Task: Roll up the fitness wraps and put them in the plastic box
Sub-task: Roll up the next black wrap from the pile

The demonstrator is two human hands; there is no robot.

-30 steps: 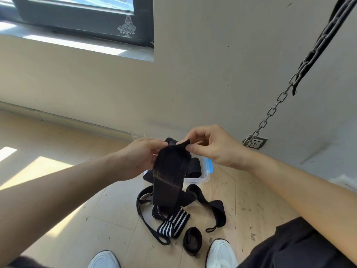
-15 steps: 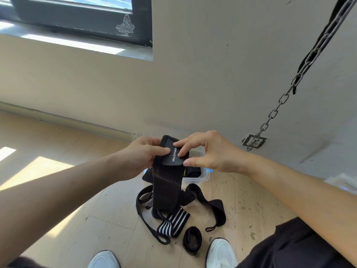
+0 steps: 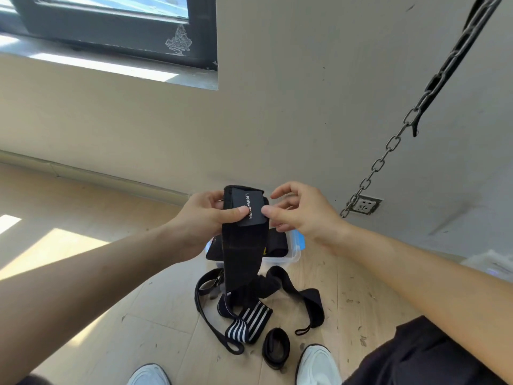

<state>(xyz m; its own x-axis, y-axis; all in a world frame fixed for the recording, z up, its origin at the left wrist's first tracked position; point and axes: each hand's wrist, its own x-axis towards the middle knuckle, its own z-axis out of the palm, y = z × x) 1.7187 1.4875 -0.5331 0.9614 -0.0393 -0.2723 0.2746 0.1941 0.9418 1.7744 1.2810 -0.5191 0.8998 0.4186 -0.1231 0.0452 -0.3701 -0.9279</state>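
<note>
Wrap-rolling, first turn in hand

Person's view down at a pale wooden floor [image 3: 166, 315]; both bare arms reach forward. Left hand [image 3: 205, 215] grips the top end of a long black elastic fitness wrap [image 3: 244, 259], thumb pressed on its black label patch [image 3: 248, 207] with white lettering; the rest of the wrap hangs down to the floor. Right hand [image 3: 302, 215] sits just beside it, fingers loosely spread, thumb tip touching the patch's edge, no firm pinch visible. Behind the hanging wrap stands a clear plastic box [image 3: 294, 254] with a blue clip, dark fabric already inside. Near the white shoes lie a black-and-white striped wrap [image 3: 249, 320] and other loose black straps. Judged step: starting the roll at the label end; next, the right hand likely needs to fold that end over and wind tightly downward, keeping the edges aligned.
</note>
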